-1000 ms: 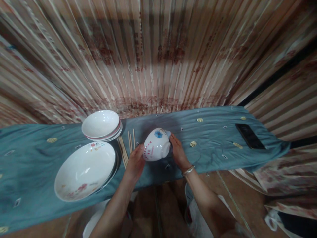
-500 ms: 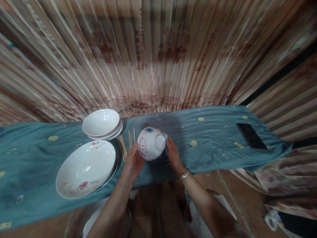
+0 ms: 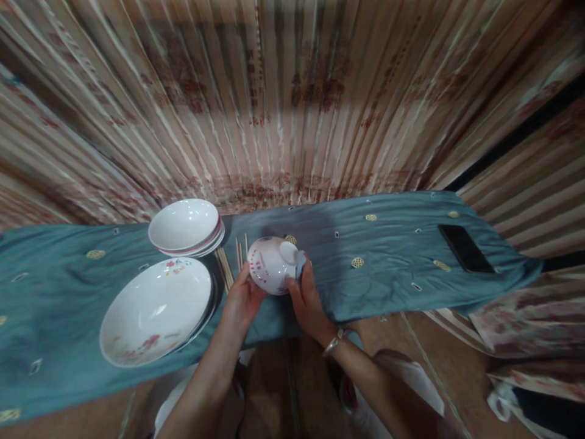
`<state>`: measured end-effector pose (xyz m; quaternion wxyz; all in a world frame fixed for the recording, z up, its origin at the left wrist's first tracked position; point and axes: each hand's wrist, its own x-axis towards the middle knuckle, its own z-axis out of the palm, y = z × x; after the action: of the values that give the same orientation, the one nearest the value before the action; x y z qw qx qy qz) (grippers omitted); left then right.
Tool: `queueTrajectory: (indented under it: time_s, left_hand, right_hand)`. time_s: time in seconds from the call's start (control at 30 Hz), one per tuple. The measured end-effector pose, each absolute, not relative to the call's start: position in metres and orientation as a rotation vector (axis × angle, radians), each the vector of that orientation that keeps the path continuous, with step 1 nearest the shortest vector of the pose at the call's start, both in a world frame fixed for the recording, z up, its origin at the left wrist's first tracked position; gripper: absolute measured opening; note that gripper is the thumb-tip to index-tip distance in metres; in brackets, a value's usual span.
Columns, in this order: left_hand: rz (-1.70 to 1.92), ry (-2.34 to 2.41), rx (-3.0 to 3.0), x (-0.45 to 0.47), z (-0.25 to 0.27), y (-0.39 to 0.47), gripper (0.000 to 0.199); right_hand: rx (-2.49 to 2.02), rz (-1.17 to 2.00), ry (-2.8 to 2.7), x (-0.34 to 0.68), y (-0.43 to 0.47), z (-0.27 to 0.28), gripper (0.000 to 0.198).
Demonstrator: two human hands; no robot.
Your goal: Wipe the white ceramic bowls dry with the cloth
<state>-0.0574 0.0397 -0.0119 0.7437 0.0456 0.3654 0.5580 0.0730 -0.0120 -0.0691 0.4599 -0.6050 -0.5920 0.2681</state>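
Note:
A small white bowl point(image 3: 269, 268) with red lettering is held tilted above the table, its foot ring facing up and right. My left hand point(image 3: 242, 299) grips the bowl's rim from the left, the thumb on its outer wall. On the other side my right hand point(image 3: 311, 302), with a bracelet at the wrist, is closed on a pale blue cloth point(image 3: 300, 263) pressed against the bowl near the foot. Much of the cloth is hidden by the fingers. Several wooden chopsticks point(image 3: 225, 268) lie just left of the bowl.
Large flowered dishes point(image 3: 158, 311) are stacked at the left front, with a stack of white bowls point(image 3: 185, 225) behind them. A black phone point(image 3: 465, 248) lies at the right on the teal tablecloth point(image 3: 388, 280). A patterned curtain point(image 3: 292, 122) hangs behind the table.
The bowl has turned a little and shifted left. My right hand has moved left with the cloth, its thumb now on the bowl's wall below the foot.

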Motion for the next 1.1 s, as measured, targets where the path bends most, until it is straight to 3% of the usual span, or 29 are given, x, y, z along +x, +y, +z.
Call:
queueTrajectory:
  time_s: [0.3,0.57,0.93,1.1]
  left_hand:
    - [1.224,0.862,0.064,-0.052,0.002,0.038,0.039]
    - [1.206,0.688,0.067,-0.054,-0.004,0.035,0.046]
    - [1.196,0.750,0.138,-0.050,-0.003,0.031,0.039]
    - [1.230,0.766,0.189,-0.048,-0.007,0.029,0.026]
  right_hand:
    - [-1.502,0.345,-1.796,0.069,-0.026,-0.065,0.075]
    - [-1.430,0.054,-1.959,0.074,-0.020,-0.051,0.072]
    - [-1.366,-0.020,-2.036,0.088,-0.003,-0.032,0.048]
    - [-1.339,-0.006,-2.023,0.091,0.009,-0.020,0.042]
